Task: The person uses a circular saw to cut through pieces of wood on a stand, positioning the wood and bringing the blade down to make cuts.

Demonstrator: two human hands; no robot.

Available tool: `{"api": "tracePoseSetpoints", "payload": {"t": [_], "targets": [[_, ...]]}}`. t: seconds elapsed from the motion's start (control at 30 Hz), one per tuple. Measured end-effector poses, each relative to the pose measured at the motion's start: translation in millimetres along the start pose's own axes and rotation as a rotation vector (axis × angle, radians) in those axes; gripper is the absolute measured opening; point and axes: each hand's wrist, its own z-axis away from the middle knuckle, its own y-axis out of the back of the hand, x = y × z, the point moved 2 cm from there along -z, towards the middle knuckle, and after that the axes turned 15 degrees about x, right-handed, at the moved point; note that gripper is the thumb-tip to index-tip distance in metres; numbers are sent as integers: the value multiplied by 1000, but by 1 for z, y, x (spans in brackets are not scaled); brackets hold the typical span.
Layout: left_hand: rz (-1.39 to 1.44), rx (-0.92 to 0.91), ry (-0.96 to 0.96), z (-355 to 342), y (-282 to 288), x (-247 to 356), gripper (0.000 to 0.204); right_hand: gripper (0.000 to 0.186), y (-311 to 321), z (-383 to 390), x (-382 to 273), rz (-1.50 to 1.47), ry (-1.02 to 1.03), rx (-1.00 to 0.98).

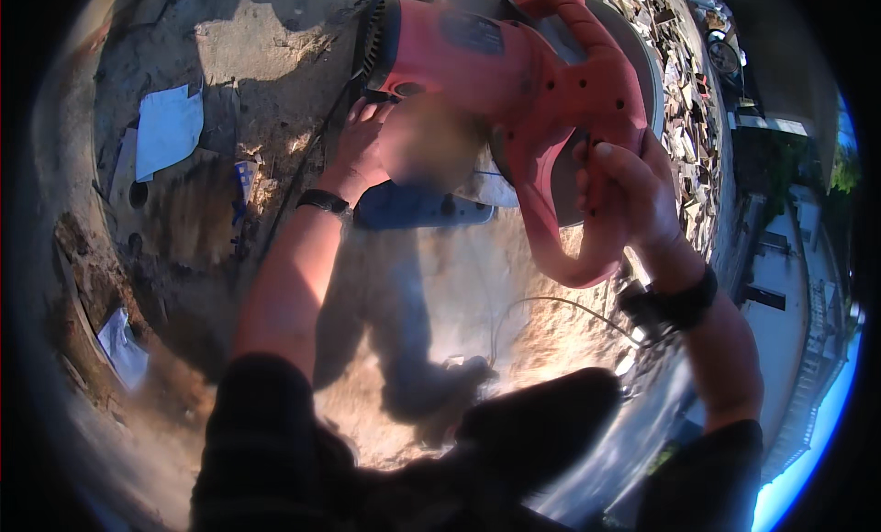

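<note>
A large red chop saw fills the top of the head view, with a round blade guard on its right side and a blue base below. My right hand is closed round the saw's red loop handle, thumb and fingers wrapped over the grip. Next to the lower side of the motor housing is my left hand, its visible fingers stretched out and slightly apart. A brownish blurred patch covers part of that hand and the middle of the saw. What lies under the patch is hidden.
A dark cable runs down beside my left forearm. Pale sheets lie on a worn board to the left. Along the right side spreads a heap of scrap pieces. A thin wire curves over the dusty ground near my knee.
</note>
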Motion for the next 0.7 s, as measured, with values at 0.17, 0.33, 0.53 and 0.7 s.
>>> {"api": "tracePoseSetpoints", "payload": {"t": [0.17, 0.33, 0.53, 0.7], "targets": [[-32, -40, 13, 1, 2, 0, 55, 31, -4, 5, 23, -39, -20, 12], [-78, -116, 85, 9, -8, -9, 49, 41, -20, 19, 67, -116, 24, 42], [-63, -136, 73, 16, -25, -26, 53, 46, -42, 31, 112, -175, 60, 106], [191, -145, 231, 25, -35, -33, 65, 44, -50, 31, 140, -150, 235, 130]]}}
